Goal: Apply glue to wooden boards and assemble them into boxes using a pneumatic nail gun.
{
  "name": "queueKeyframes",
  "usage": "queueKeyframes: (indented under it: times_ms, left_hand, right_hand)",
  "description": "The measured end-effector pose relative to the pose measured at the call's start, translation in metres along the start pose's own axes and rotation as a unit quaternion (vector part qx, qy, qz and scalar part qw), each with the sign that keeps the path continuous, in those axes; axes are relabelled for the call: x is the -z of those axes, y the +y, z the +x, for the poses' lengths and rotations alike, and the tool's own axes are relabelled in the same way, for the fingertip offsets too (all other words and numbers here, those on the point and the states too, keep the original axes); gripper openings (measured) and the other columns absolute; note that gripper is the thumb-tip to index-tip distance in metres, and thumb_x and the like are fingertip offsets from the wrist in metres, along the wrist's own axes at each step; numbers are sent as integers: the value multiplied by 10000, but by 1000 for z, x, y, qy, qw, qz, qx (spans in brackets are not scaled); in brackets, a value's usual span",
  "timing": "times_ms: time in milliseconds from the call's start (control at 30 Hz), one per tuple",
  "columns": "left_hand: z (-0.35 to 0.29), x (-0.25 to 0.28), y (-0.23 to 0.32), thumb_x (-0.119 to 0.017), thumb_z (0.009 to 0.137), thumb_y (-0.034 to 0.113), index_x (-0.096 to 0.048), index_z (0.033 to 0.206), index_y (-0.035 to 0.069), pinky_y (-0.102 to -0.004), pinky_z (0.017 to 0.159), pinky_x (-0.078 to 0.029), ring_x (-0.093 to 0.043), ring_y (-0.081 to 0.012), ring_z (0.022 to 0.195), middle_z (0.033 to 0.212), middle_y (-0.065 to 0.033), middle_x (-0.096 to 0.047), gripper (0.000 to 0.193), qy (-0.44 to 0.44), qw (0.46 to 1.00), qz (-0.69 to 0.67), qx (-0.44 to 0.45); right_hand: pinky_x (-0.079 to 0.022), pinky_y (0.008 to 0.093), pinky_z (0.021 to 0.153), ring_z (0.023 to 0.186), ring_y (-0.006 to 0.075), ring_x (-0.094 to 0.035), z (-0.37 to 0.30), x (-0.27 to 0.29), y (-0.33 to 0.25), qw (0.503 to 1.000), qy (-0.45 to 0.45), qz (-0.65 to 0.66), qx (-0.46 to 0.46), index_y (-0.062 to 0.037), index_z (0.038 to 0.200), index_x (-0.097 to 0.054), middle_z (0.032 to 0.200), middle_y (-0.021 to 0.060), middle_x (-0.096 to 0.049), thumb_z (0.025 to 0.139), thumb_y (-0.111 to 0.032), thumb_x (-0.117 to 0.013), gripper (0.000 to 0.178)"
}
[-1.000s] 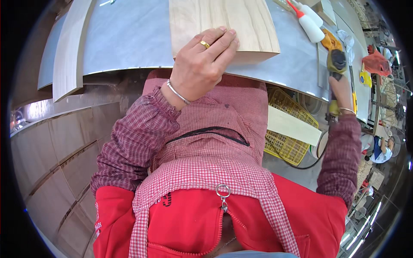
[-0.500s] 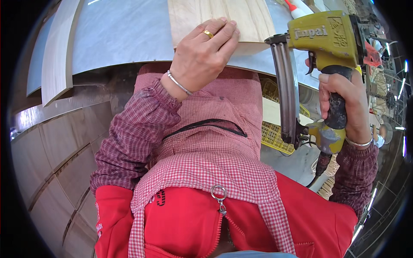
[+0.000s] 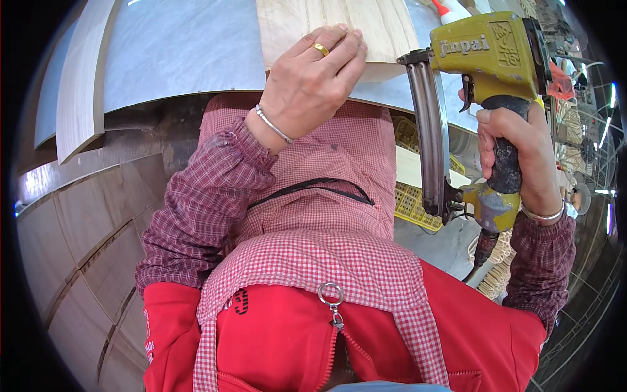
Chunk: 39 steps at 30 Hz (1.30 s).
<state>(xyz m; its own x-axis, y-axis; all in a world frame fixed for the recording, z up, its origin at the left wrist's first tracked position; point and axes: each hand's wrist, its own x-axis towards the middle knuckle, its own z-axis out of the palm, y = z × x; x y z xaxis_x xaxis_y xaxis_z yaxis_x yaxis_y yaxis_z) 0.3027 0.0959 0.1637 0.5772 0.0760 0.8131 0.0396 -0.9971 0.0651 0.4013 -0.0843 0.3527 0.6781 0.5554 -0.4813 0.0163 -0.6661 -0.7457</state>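
Note:
A pale wooden board [image 3: 385,32] lies on the bench at the top centre. My left hand [image 3: 318,81] is closed over its near edge, fingertips on the top face and thumb hidden underneath. To its right, my right hand [image 3: 522,147] wraps around the black grip of a yellow pneumatic nail gun [image 3: 486,49]. The gun's nose sits beside the board's near right corner; whether it touches the wood I cannot tell. An air hose runs down from the bottom of the gun.
A bluish-grey bench top [image 3: 179,49] supports the board. At the left, a long pale plank [image 3: 81,85] overhangs the bench edge, above stacked wooden panels [image 3: 78,222]. Yellow plastic crates [image 3: 418,209] stand low on the right, and a red-tipped white bottle [image 3: 450,12] stands behind the gun.
The nail gun, in my right hand, has shifted slightly left and up, its nose closer to the board's corner. My left hand keeps its place on the board.

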Motion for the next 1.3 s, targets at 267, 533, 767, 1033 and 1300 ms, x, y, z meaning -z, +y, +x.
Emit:
queueKeyframes:
  times_ms: [267, 533, 767, 1033, 1300]
  left_hand:
    - [0, 4, 0, -655, 766, 54, -692, 988, 85, -276, 842, -525, -622, -162, 1028, 1089, -11, -672, 227, -8, 1000, 7, -4]
    - [0, 14, -4, -677, 764, 64, -697, 995, 89, -278, 850, -520, -626, -159, 1023, 1098, -5, -676, 233, -11, 1000, -4, 12]
    - [-16, 18, -16, -713, 743, 71, -704, 988, 89, -276, 851, -519, -629, -152, 1007, 1083, 1, -686, 246, 30, 999, -4, 23]
    - [-13, 14, -14, -713, 739, 63, -711, 969, 89, -270, 855, -521, -630, -148, 1002, 1070, 1, -690, 231, 34, 999, -12, 32]
    - [-4, 10, -8, -703, 745, 64, -713, 964, 89, -265, 853, -522, -630, -144, 990, 1067, -1, -690, 220, 38, 999, -24, 31]
  right_hand:
    - [-389, 200, 432, 395, 104, -444, 2, 0, -4, 999, 3, 14, -46, -52, 595, -521, 502, 29, -503, 786, -172, -573, 231]
    - [-391, 207, 427, 400, 106, -447, 1, 4, 0, 999, -37, 11, -28, -41, 600, -525, 511, 39, -509, 780, -152, -578, 218]
    - [-393, 207, 426, 395, 106, -444, -1, -3, 3, 1000, -12, 7, -8, -40, 602, -533, 509, 39, -510, 776, -156, -590, 217]
    - [-383, 201, 430, 398, 98, -446, -6, -16, -13, 1000, -15, -8, 3, -45, 590, -535, 513, 32, -519, 785, -162, -582, 232]
    - [-374, 191, 443, 406, 88, -445, -6, -20, -21, 996, -64, -40, 35, -55, 581, -535, 513, 14, -526, 812, -151, -543, 251]
